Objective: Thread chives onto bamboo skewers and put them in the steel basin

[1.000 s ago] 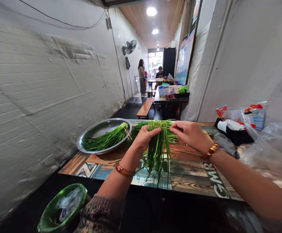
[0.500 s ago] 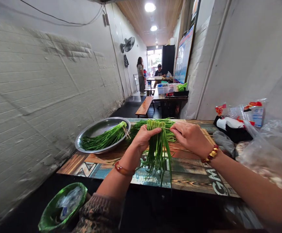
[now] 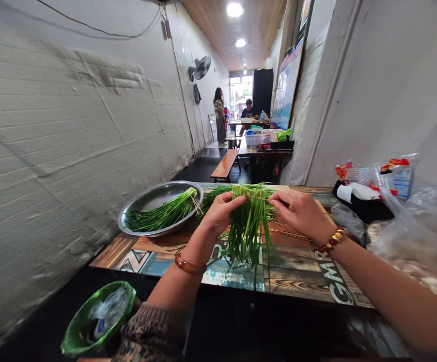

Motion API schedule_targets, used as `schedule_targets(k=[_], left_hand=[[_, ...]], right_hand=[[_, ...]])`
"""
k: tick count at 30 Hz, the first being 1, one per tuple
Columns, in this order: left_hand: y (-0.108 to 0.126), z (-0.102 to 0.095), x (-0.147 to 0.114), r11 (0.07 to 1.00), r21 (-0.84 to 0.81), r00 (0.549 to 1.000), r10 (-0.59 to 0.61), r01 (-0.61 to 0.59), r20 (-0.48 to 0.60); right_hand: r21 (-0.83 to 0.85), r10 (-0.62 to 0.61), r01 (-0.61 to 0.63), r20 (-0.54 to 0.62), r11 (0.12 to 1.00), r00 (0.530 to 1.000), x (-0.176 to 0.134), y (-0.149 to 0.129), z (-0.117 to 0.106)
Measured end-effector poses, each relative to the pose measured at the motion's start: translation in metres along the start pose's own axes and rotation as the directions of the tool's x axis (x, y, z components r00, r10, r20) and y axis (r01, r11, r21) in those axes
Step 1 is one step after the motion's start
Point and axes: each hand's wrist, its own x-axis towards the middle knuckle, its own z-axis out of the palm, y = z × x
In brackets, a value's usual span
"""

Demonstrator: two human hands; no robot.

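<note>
A bunch of green chives hangs over the table, pale stem ends up and leaves down. My left hand pinches the stems at the left between thumb and fingers. On the other side my right hand is closed on the end of a thin wooden skewer that runs across the stems. Most of the skewer is hidden by the chives. More chives lie on the table behind my hands. To the left, a metal basin holds chives with skewer ends sticking out.
Thin skewers lie on the patterned tabletop. Plastic bags with pale contents crowd the right side. A green-lined bin stands below left. Farther back are a bench, tables and two people.
My hands have moved slightly apart. The chives now spread wider, with a small gap between the stems at the left and those at the right. The view has shifted a little.
</note>
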Motion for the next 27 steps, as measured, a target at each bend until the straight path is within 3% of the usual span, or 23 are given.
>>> schedule_targets(k=[10, 18, 23, 27], left_hand=[[-0.004, 0.004, -0.002, 1.000, 0.006, 0.998, -0.004, 0.004, -0.060], [-0.005, 0.004, -0.005, 1.000, -0.009, 1.000, -0.010, 0.010, -0.015], [0.002, -0.007, -0.007, 0.995, -0.010, 0.994, 0.095, -0.096, -0.058], [0.000, -0.009, -0.006, 0.992, 0.054, 0.989, 0.116, -0.111, -0.089]], right_hand=[[-0.020, -0.003, 0.003, -0.009, 1.000, 1.000, -0.002, -0.002, 0.006], [0.028, 0.012, -0.013, 0.007, 1.000, 1.000, -0.002, -0.002, 0.004], [0.048, 0.065, -0.067, 0.038, 0.997, 0.997, -0.001, 0.001, -0.002], [0.041, 0.053, -0.053, 0.017, 0.998, 0.998, 0.000, 0.001, 0.002]])
